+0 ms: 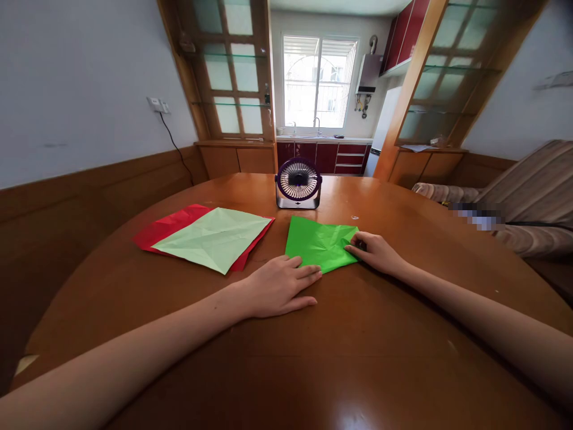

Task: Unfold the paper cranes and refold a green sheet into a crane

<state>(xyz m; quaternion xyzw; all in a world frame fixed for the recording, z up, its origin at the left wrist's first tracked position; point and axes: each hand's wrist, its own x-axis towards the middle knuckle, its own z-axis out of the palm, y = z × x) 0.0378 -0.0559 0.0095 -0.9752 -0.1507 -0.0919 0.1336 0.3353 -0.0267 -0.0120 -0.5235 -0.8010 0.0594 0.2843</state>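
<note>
Round wooden worktop (358, 358) in a room with a kitchen window behind. Bright green paper (320, 242) lies flat at centre, creased, near corner pointing toward the person, long axis running left-near to right-far. Left hand (280, 286) rests flat, fingers extended, on its near corner. Right hand (378, 251) presses fingertips on its right corner, grip not closed. Pale green sheet (215, 239) overlies red sheet (170, 230) at left; small fan (298, 182) stands behind.

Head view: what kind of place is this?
Most likely a home dining area: a round wooden table opens onto a kitchen with red cabinets and a sink under a window; a striped sofa stands alongside.
</note>
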